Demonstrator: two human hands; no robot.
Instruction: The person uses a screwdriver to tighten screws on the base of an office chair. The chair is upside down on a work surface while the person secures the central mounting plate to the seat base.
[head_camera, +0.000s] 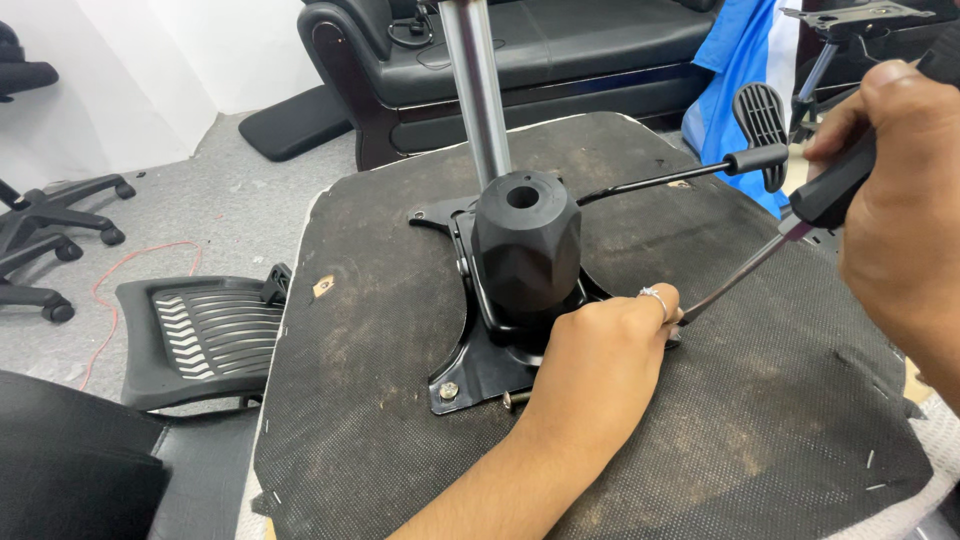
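While the upturned seat (620, 440) is lying underside up as a work surface, the black metal plate (478, 365) of the chair mechanism is sitting flat on it, near the middle.

Left hand (600, 365) is resting on the right edge of the plate, fingers curled together and pressing down near the spot where the tool tip is landing; whether they are pinching a fastener there, I cannot tell, since the hand is hiding it.

Right hand (895, 215) is wrapping its fingers closed around the black handle of a screwdriver (775, 245), shaft slanting down toward the left hand.

Progress, judged from the layout: one bolt (448, 390) is already seated in the plate's near corner, and a loose bolt (515, 400) is lying just beside the plate edge, not yet in. The right-side fixing seems to be the one in hand.

Black cover (527, 245) and steel column (475, 90) are standing upright on the plate; lever (680, 178) is sticking out to the right.
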